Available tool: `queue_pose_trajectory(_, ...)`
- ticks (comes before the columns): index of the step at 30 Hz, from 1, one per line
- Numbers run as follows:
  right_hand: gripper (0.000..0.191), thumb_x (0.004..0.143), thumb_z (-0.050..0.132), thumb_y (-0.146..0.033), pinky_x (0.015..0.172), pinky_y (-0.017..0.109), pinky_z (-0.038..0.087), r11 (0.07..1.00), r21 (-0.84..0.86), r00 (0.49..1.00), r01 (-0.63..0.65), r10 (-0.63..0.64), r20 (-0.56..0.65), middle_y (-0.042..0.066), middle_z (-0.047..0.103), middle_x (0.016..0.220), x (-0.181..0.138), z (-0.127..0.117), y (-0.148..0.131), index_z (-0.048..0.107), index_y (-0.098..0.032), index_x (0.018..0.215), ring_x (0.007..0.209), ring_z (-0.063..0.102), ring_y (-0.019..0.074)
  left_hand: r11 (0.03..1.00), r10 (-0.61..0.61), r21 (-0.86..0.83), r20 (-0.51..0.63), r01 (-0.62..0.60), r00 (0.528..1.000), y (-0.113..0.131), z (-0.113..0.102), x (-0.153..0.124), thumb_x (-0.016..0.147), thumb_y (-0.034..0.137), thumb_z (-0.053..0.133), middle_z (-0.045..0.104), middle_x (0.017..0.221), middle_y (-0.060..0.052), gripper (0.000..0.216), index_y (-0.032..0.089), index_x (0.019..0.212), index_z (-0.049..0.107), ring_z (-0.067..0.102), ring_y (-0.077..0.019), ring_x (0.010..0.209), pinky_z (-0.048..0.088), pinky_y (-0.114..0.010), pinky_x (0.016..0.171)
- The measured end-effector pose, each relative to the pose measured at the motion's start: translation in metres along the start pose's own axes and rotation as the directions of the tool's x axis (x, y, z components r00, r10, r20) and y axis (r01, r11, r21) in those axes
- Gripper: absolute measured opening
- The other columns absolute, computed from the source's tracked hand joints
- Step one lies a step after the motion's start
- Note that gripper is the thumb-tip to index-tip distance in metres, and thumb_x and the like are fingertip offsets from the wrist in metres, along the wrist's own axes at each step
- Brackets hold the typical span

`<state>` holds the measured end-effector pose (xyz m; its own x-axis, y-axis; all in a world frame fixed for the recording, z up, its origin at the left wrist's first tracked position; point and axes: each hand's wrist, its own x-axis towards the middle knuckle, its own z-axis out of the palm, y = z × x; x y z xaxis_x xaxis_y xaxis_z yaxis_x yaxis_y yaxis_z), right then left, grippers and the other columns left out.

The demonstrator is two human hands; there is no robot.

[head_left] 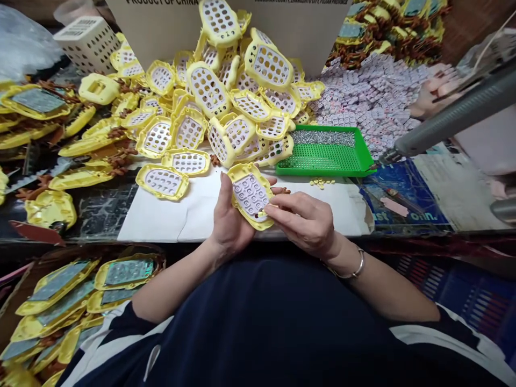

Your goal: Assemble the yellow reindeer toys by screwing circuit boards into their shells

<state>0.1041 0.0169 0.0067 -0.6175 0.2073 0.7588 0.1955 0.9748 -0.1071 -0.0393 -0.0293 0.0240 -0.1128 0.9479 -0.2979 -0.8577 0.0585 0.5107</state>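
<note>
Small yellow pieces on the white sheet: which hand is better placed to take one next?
Probably the right hand: it is nearer to the small yellow pieces, while the left hand lies farther away and supports the yellow shell.

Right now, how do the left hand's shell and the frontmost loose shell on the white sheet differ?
The held shell is raised in the left hand; the loose shell lies on the white sheet. Pale ringed pieces cover the held shell's middle, while the loose shell's middle shows uncovered openings. Both have yellow rims.
</note>
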Motion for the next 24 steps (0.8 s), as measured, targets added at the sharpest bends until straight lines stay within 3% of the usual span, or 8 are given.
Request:
queue_pose_trajectory(2,0.012,0.084,0.064,-0.011,0.068,0.028,0.057,0.999,0.042,1.000,-0.021,0.020,0.013,0.009,0.074,0.086,0.002,0.000,-0.002,0.068,-0.015,0.094,0.074,0.066,0.0153,1.000,0.012,0.009,0.004,-0.012,1.000,0.000,0.000,0.000,0.096,0.058,0.022,0.075,0.090,-0.012,0.063,0.014,0.117,0.061,0.071,-0.0260,0.097,0.055,-0.042,0.091)
queue_pose_trajectory(4,0.006,0.083,0.066,-0.012,0.068,0.027,0.057,0.971,0.155,0.983,-0.182,0.181,0.022,0.007,0.072,0.079,0.005,0.000,-0.006,0.068,-0.014,0.089,0.072,0.066,0.0141,0.999,0.034,0.020,0.000,-0.034,0.999,0.000,-0.001,0.000,0.097,0.058,0.022,0.075,0.090,-0.011,0.062,0.014,0.116,0.062,0.071,-0.0250,0.098,0.055,-0.041,0.091)
queue_pose_trajectory(6,0.008,0.083,0.066,-0.013,0.064,0.022,0.056,0.889,0.271,0.928,-0.368,0.368,0.054,0.005,0.072,0.079,0.008,0.001,-0.009,0.067,-0.015,0.090,0.068,0.065,0.0111,0.998,0.055,0.034,-0.005,-0.055,0.998,0.000,-0.002,0.000,0.097,0.057,0.020,0.075,0.088,-0.009,0.061,0.016,0.113,0.064,0.070,-0.0237,0.100,0.054,-0.040,0.093)
queue_pose_trajectory(8,0.011,0.083,0.064,-0.011,0.064,0.021,0.056,0.843,0.326,0.902,-0.427,0.422,0.088,0.004,0.072,0.080,0.010,0.001,-0.012,0.067,-0.014,0.093,0.067,0.065,0.0099,0.995,0.084,0.053,-0.006,-0.083,0.996,-0.001,-0.004,0.002,0.096,0.058,0.023,0.075,0.087,-0.008,0.060,0.018,0.108,0.066,0.070,-0.0233,0.101,0.053,-0.039,0.094)
queue_pose_trajectory(15,0.018,0.087,0.055,-0.006,0.080,0.031,0.059,0.964,0.134,0.964,-0.231,0.209,0.162,0.011,0.072,0.089,0.009,0.000,-0.012,0.067,-0.010,0.099,0.087,0.067,0.0172,0.976,0.190,0.105,0.025,-0.192,0.981,-0.004,-0.009,0.004,0.088,0.064,0.043,0.074,0.087,-0.007,0.050,0.021,0.096,0.068,0.068,-0.0247,0.105,0.053,-0.038,0.095)
queue_pose_trajectory(20,0.010,0.087,0.058,-0.009,0.069,0.030,0.056,0.995,-0.006,0.993,-0.097,0.097,0.064,0.009,0.070,0.079,0.006,0.000,-0.010,0.067,-0.012,0.092,0.075,0.063,0.0168,0.975,0.188,0.110,0.067,-0.195,0.980,-0.006,-0.009,0.003,0.088,0.064,0.044,0.074,0.088,-0.008,0.051,0.020,0.096,0.068,0.068,-0.0250,0.104,0.053,-0.038,0.095)
queue_pose_trajectory(24,0.011,0.086,0.060,-0.010,0.071,0.030,0.056,0.998,-0.045,0.998,-0.053,0.052,-0.018,0.011,0.071,0.089,0.000,0.004,-0.007,0.065,-0.015,0.095,0.082,0.064,0.0178,0.971,0.203,0.109,0.094,-0.212,0.975,-0.008,-0.008,0.003,0.088,0.065,0.044,0.074,0.089,-0.008,0.050,0.021,0.095,0.069,0.068,-0.0249,0.104,0.053,-0.038,0.095)
